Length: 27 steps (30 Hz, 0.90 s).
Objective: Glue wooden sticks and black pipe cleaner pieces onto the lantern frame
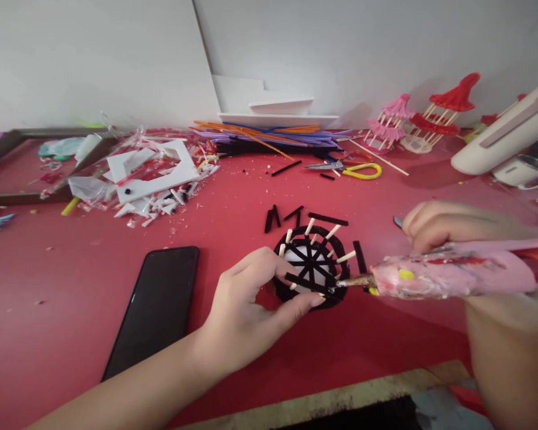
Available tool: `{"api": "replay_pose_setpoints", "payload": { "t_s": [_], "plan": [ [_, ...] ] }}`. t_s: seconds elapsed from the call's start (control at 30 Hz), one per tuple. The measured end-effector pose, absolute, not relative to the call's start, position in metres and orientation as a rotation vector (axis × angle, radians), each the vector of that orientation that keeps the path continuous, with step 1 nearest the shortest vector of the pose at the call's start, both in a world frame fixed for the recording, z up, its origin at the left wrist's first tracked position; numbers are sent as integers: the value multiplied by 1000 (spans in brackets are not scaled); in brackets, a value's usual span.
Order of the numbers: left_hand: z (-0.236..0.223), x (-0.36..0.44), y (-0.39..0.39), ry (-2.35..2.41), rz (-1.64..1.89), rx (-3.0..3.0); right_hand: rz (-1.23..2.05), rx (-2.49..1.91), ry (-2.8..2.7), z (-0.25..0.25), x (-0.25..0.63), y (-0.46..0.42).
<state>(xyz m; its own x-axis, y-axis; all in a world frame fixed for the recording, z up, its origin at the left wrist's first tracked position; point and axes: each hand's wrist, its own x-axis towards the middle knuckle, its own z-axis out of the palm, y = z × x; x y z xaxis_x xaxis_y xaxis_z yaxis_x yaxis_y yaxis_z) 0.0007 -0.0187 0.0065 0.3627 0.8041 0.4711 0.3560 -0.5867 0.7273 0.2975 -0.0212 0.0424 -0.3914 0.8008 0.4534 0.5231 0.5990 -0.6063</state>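
My left hand (pixel 246 298) is closed on the near left side of a small round craft model (pixel 311 263), thumb in front and fingers at its left. Crossed black fuzzy strips form spokes over a white middle, and pale wooden sticks point up and outward around the black ring. My right hand (pixel 457 227) grips a pink hot glue gun (pixel 452 272) smeared with dried glue. Its metal nozzle reaches the model's right side, close to my left thumb. A small grey-blue tip (pixel 398 222) shows beside my right fingers; what it belongs to is hidden.
Short black strips (pixel 269 221) lie behind the model. A phone (pixel 155 310) rests at left. Yellow-handled scissors (pixel 363 171), coloured pipe cleaners (pixel 269 137) and white foam scraps (pixel 156 173) lie farther back. Pink (pixel 390 122) and red (pixel 448 110) tiered models stand back right.
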Motion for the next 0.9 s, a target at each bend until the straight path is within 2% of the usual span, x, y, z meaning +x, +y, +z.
{"api": "replay_pose_setpoints", "payload": {
  "t_s": [0.2, 0.4, 0.6, 0.9],
  "plan": [
    [8, 1, -18, 995, 1153, 2119, 537, -1048, -2079, 43, 289, -24],
    [7, 1, -19, 997, 1145, 2100, 394, -881, -2153, 43, 292, -22],
    [5, 0, -19, 996, 1139, 2096, 315, -979, -2009, 49, 306, -21],
    [7, -2, -19, 1005, 1144, 2135, 366, -1009, -2159, 55, 324, -16]
  ]
}}
